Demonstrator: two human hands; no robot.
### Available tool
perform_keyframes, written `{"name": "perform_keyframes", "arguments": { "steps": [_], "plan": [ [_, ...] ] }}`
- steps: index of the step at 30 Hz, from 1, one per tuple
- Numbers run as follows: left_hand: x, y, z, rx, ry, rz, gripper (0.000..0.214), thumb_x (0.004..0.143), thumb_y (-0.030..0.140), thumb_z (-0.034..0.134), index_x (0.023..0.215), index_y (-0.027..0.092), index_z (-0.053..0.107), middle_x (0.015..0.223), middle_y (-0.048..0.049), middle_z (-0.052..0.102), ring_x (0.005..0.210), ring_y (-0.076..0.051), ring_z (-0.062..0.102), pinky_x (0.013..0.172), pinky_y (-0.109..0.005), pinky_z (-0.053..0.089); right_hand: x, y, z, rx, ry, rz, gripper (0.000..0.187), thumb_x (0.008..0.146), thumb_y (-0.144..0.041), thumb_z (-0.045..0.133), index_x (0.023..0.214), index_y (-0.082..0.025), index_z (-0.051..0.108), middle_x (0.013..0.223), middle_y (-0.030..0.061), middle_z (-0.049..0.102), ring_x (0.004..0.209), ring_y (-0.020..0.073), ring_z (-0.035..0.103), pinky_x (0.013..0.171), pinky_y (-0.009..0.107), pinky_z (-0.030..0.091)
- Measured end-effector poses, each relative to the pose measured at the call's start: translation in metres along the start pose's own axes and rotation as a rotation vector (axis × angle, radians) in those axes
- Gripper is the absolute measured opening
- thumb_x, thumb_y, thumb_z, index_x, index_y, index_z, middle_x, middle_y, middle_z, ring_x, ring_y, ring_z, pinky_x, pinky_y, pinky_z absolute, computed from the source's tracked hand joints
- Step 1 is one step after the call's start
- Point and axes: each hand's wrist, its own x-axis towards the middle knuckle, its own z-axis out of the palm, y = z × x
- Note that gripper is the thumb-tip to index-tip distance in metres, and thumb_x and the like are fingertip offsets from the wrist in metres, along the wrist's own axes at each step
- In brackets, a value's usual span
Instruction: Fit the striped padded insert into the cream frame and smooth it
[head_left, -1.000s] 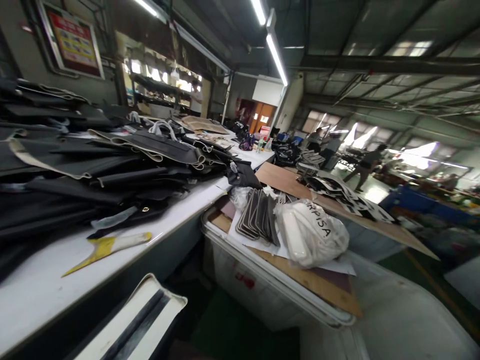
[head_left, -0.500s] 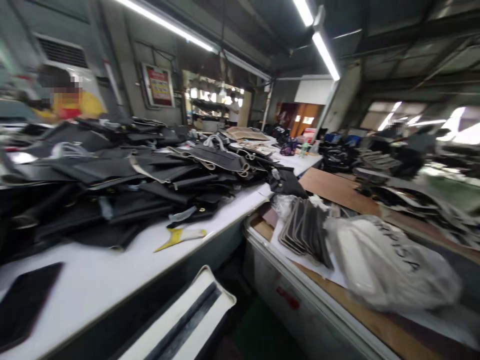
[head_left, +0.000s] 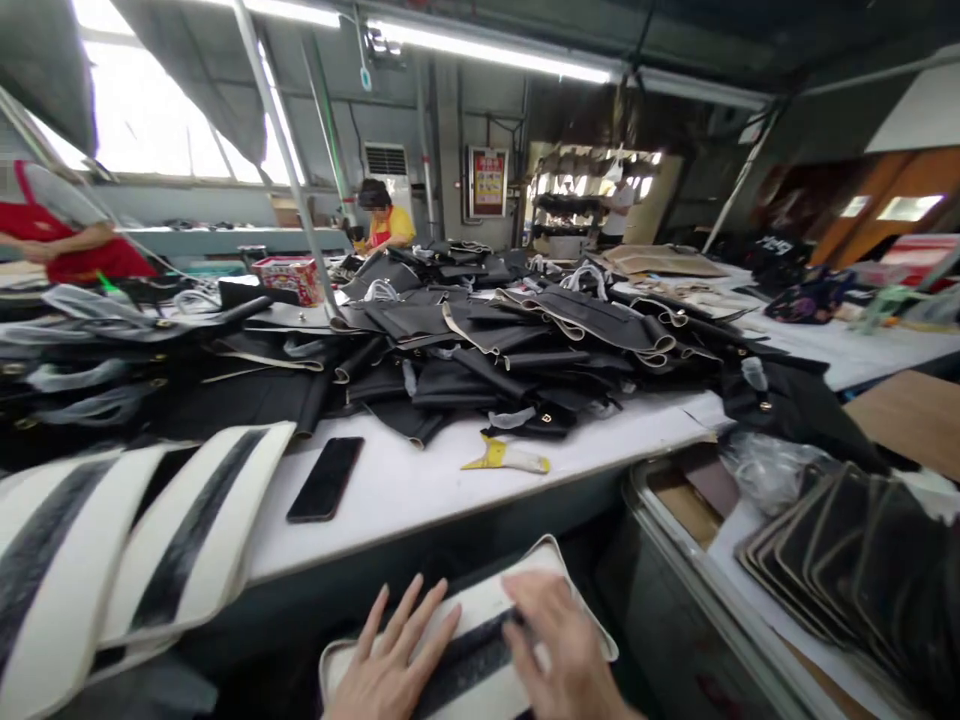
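White tabletop heaped with black, leather-like pieces. In front — a white, black-striped, round-cornered panel. Left hand on it, fingers apart; right hand bent over it — cannot tell if its fingers grip.

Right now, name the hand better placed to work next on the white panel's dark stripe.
Probably the right hand: its fingers bend over the dark stripe; the left hand lies spread on the white panel.

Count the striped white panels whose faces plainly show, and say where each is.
3: one panel under the left hand and right hand; a second panel left of the phone; a third panel farther left. More may be hidden beneath those two.
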Motion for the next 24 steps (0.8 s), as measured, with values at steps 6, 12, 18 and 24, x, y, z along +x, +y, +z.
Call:
{"name": "perform_keyframes", "arguments": {
  "steps": [6,12,18,24],
  "plan": [
    [0.040,0.026,-0.032,-0.208,-0.290,0.052,0.126,0.052,0.076,0.073,0.152,0.024,0.018,0.159,-0.0129,0.010,0.146,-0.038,0.006,0.115,-0.066,0.005,0.092,0.127,0.036,-0.275,-0.332,0.186,0.033,0.092,-0.027,0.056,0.120,-0.012,0.059,0.120,0.0157,0.061,0.112,0.0282,0.051,0.098,0.044,0.044],
    [0.076,0.039,-0.019,-0.266,-0.199,0.243,0.122,0.057,0.082,0.065,0.153,0.022,0.018,0.159,-0.0136,0.013,0.147,-0.037,0.009,0.116,-0.064,0.002,0.114,0.169,0.083,-0.216,-0.478,0.267,0.026,0.092,-0.025,0.056,0.112,-0.009,0.062,0.113,0.0189,0.060,0.112,0.0309,0.047,0.096,0.043,0.040],
    [0.123,0.056,-0.006,-0.337,-0.095,0.460,0.118,0.063,0.081,0.060,0.153,0.019,0.016,0.160,-0.0116,0.013,0.148,-0.032,0.008,0.119,-0.053,-0.001,0.091,0.163,0.059,-0.043,-0.424,0.501,0.029,0.085,-0.004,0.045,0.109,-0.008,0.061,0.113,0.0178,0.060,0.108,0.0263,0.051,0.097,0.038,0.038],
    [0.158,0.078,-0.008,-0.394,-0.066,0.719,0.101,0.070,0.074,0.063,0.145,0.015,0.032,0.146,-0.0130,0.046,0.144,-0.027,0.025,0.121,-0.045,0.000,-0.030,0.128,0.000,0.210,-0.189,1.058,0.024,0.089,-0.029,0.047,0.096,-0.011,0.061,0.082,0.0075,0.065,0.074,0.0184,0.059,0.071,0.031,0.046]
  ]
}}
